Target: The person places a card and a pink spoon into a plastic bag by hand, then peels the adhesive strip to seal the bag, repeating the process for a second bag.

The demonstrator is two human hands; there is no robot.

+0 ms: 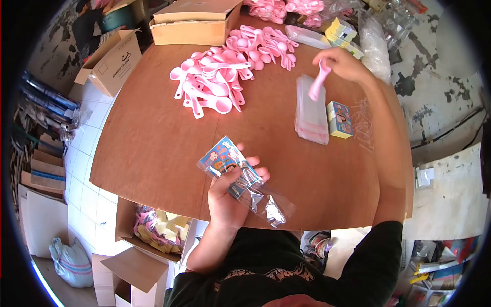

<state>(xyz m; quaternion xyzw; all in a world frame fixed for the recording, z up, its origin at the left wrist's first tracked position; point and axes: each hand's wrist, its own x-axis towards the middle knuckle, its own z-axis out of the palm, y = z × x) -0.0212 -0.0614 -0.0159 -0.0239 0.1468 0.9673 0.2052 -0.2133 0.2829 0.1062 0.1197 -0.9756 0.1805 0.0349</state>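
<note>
My left hand [230, 192] is closed on a clear plastic bag [263, 199] with a blue printed card [225, 157] inside, over the near part of the brown table. At the upper right, my right hand [335, 62] pinches a pink spoon [319, 82], which hangs above a stack of clear plastic bags [312, 115]. Just right of that stack sits a small block of printed cards [340, 120]. Pink spoons [212, 82] lie in a large heap beyond my left hand.
At the table's [153, 143] back edge is a cardboard box [192, 25]. Pink bundles [268, 9] and yellow card packs [341, 33] lie at the back right. Thin pink strips [362, 125] lie under my right forearm. Open cartons [115, 64] stand on the floor at left.
</note>
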